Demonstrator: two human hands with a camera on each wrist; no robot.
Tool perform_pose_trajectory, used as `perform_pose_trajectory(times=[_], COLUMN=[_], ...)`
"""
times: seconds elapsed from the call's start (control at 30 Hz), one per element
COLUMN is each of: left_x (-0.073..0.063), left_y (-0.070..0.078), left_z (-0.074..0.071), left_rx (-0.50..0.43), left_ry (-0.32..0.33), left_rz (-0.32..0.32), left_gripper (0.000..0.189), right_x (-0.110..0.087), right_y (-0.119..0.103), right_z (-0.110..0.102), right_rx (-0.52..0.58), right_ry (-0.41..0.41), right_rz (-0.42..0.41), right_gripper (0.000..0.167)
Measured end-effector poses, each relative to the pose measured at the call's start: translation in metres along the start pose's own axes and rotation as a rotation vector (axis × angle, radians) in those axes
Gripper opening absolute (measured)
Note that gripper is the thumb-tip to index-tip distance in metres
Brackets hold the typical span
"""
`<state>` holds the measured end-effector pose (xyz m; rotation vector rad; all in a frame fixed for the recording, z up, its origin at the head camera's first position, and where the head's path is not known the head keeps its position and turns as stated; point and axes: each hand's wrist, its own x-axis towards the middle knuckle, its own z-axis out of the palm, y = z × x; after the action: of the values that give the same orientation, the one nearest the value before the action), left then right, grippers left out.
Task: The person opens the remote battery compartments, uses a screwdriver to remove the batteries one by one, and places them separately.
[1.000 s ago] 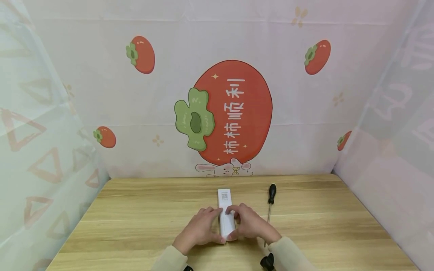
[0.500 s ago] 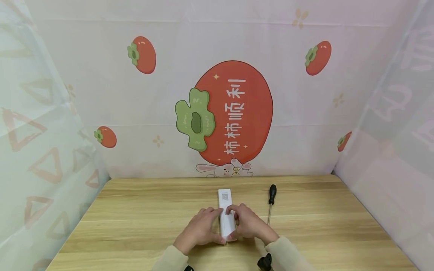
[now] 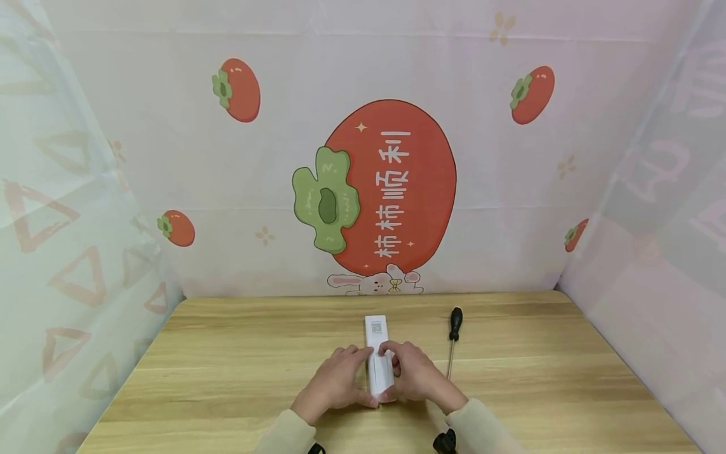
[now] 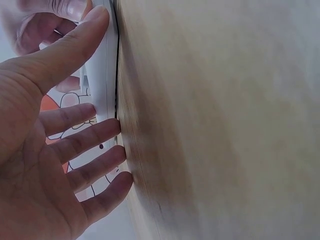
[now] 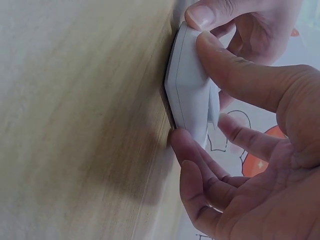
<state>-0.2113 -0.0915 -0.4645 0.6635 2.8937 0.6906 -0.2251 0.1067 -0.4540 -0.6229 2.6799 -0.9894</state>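
A long white plastic device [image 3: 375, 337] with a QR code near its far end lies on the wooden table, pointing away from me. My left hand [image 3: 338, 380] holds its left side, thumb at the near end and index finger along the edge; its other fingers stretch beside it. My right hand [image 3: 416, 375] grips the right side, its index finger bent onto the top and its thumb at the near end, next to the left thumb. A thin white cover [image 5: 214, 104] stands slightly raised from the device's upper face in the right wrist view. Fingers partly hide the device's sides.
A screwdriver [image 3: 455, 325] with a black handle lies to the right on the wooden table [image 3: 227, 359], its shaft's near end hidden by the right arm. A printed cloth [image 3: 272, 157] hangs behind the table, with more cloth at both sides.
On the near half of the white device, the cover's seam shows more clearly now, its edge a little raised. Both hands stay almost in place.
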Motion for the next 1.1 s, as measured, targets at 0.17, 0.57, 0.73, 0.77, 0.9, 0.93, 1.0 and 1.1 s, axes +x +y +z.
perform_pose_trajectory(times=[0.17,0.57,0.73,0.77,0.9,0.93,1.0,1.1], left_x=[0.001,0.0,0.0,0.0,0.0,0.0,0.0,0.0], left_y=[-0.001,-0.001,-0.002,-0.002,-0.002,-0.002,-0.002,-0.002], left_z=[-0.001,0.0,0.001,0.001,0.001,0.001,0.001,0.001], left_rx=[0.004,-0.001,0.002,0.006,0.014,0.017,0.019,0.019], left_ry=[0.001,0.005,0.004,0.005,0.015,0.018,0.018,0.017], left_rz=[0.003,0.001,0.002,0.004,0.01,0.012,0.011,0.009], left_gripper=[0.094,0.094,0.094,0.094,0.094,0.094,0.094,0.094], right_x=[-0.001,-0.009,-0.011,-0.011,-0.011,-0.011,-0.009,-0.008], right_y=[-0.002,-0.004,-0.004,-0.004,-0.005,-0.006,-0.007,-0.007], right_z=[0.001,0.0,-0.001,-0.001,0.0,0.0,0.0,0.001], right_rx=[-0.005,0.01,0.01,0.009,0.015,0.018,0.03,0.052], right_ry=[0.019,0.038,0.051,0.059,0.107,0.118,0.138,0.154], right_rz=[-0.008,0.007,-0.008,-0.01,-0.025,-0.03,-0.047,-0.071], right_gripper=[0.063,0.067,0.057,0.054,0.044,0.04,0.034,0.026])
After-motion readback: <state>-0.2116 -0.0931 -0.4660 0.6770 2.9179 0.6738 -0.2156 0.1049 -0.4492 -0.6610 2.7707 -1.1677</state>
